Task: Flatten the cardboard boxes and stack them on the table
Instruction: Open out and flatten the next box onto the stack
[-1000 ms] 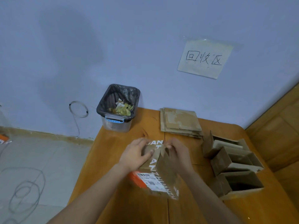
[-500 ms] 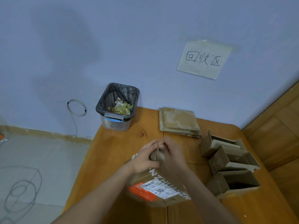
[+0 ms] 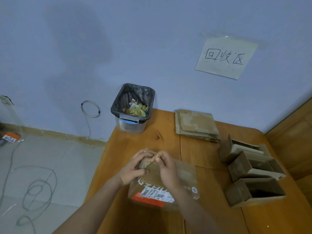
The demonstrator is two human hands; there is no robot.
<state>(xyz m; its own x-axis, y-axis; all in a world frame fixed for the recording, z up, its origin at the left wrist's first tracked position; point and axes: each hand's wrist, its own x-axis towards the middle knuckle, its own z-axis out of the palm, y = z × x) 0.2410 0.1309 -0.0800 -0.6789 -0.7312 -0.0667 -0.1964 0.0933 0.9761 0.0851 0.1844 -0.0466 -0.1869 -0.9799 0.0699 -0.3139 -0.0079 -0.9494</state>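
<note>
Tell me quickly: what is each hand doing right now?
Left hand: grips the far end of the cardboard box.
Right hand: pinches the same end.

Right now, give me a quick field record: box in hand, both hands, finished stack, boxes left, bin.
box in hand: labelled cardboard box, lying on the table
left hand: grips the box's far end
right hand: fingers pinch the same end
finished stack: flattened boxes near the wall
boxes left: three open boxes in a row at right
bin: black-lined, scraps inside

Brown box (image 3: 177, 176) with orange-and-white label (image 3: 152, 196); black-lined bin (image 3: 133, 105).
</note>
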